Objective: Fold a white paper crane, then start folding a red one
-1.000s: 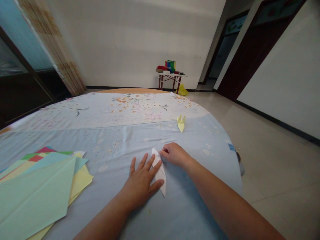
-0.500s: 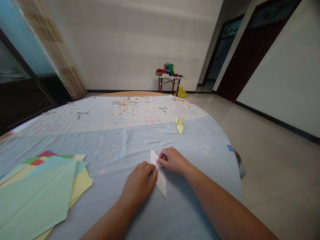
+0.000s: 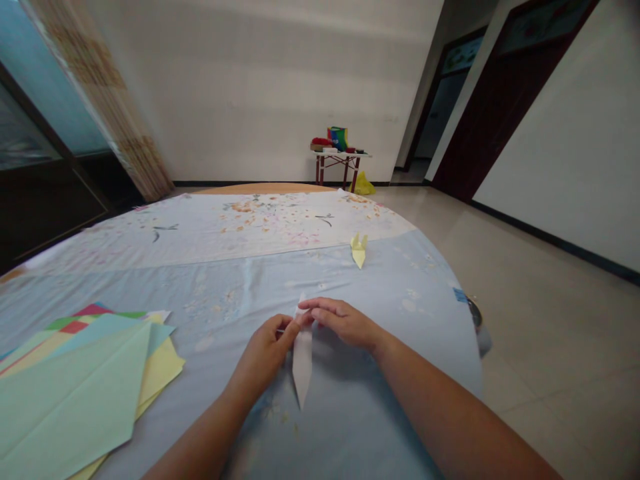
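A narrow, pointed piece of folded white paper [image 3: 302, 363] hangs upright just above the blue floral tablecloth [image 3: 240, 267], tip pointing down toward me. My left hand [image 3: 263, 353] pinches its upper left edge with closed fingers. My right hand [image 3: 340, 321] grips the top of the same paper from the right, fingers pressed together. The two hands meet at the paper's upper end.
A fan of coloured paper sheets [image 3: 75, 380] lies at the left of the round table. A small folded yellow paper figure [image 3: 359, 249] sits farther back. The table edge [image 3: 475, 333] curves off at right above a tiled floor. A small table [image 3: 340, 163] stands by the far wall.
The white paper lay flat under my left palm a second ago. Both hands have since pinched it and lifted it off the cloth, turning it upright.
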Demonstrator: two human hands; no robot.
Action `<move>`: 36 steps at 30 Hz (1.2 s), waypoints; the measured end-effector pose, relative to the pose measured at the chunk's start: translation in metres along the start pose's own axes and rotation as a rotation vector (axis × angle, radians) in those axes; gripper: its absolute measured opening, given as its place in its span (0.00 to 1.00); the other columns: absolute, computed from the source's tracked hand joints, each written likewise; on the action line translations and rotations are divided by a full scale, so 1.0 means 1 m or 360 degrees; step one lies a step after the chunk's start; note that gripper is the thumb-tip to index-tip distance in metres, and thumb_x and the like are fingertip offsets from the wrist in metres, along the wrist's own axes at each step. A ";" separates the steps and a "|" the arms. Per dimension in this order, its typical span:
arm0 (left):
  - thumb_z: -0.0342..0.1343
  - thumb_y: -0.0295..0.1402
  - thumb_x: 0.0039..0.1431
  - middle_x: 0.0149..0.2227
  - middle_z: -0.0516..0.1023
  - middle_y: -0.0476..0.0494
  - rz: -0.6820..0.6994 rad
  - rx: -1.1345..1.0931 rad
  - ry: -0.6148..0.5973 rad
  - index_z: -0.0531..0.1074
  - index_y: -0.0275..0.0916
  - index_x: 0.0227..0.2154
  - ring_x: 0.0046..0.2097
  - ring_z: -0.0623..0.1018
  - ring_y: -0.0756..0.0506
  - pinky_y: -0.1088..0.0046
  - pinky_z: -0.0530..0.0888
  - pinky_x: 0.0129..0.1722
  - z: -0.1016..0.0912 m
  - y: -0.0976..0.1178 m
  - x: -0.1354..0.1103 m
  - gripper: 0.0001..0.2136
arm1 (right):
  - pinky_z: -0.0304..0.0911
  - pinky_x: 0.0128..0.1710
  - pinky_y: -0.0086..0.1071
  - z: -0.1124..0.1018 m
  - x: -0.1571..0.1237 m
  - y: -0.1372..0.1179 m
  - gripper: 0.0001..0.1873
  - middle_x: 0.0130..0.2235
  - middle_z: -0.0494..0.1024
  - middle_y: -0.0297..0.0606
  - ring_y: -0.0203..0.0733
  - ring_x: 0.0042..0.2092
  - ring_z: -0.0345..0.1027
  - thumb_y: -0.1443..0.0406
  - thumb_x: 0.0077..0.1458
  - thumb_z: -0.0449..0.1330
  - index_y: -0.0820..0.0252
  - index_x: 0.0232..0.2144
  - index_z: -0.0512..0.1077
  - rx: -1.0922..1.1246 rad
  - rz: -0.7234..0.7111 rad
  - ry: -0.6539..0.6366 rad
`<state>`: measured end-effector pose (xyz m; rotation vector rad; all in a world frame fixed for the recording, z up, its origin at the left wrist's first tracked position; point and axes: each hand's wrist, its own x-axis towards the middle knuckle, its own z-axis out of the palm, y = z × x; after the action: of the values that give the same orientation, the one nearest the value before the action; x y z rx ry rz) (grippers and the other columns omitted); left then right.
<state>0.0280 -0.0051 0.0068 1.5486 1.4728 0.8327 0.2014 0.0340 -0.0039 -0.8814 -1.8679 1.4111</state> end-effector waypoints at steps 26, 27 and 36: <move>0.55 0.35 0.47 0.30 0.73 0.49 0.0031 0.0319 0.0060 0.68 0.40 0.38 0.27 0.72 0.49 0.73 0.67 0.28 -0.004 -0.022 0.007 0.14 | 0.57 0.43 0.33 -0.005 -0.005 0.001 0.07 0.37 0.71 0.39 0.39 0.42 0.61 0.66 0.51 0.59 0.54 0.34 0.75 -0.1349 -0.0573 -0.0244; 0.54 0.35 0.49 0.34 0.72 0.47 0.0171 0.0546 0.0050 0.69 0.42 0.39 0.29 0.72 0.49 0.72 0.67 0.31 -0.007 -0.021 0.006 0.13 | 0.57 0.42 0.32 -0.005 -0.005 0.002 0.07 0.37 0.72 0.39 0.39 0.41 0.61 0.66 0.51 0.59 0.55 0.35 0.75 -0.1357 -0.0554 -0.0278; 0.47 0.26 0.51 0.31 0.71 0.49 0.0606 0.0756 -0.0543 0.73 0.41 0.32 0.33 0.71 0.50 0.76 0.65 0.34 -0.024 -0.018 0.010 0.10 | 0.56 0.41 0.31 -0.005 -0.007 -0.002 0.08 0.37 0.76 0.37 0.39 0.41 0.65 0.66 0.52 0.59 0.55 0.36 0.74 -0.1499 -0.0425 -0.0351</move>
<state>-0.0007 0.0070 0.0003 2.2490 1.1889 0.3986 0.2092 0.0300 -0.0016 -0.8419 -2.7470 0.4227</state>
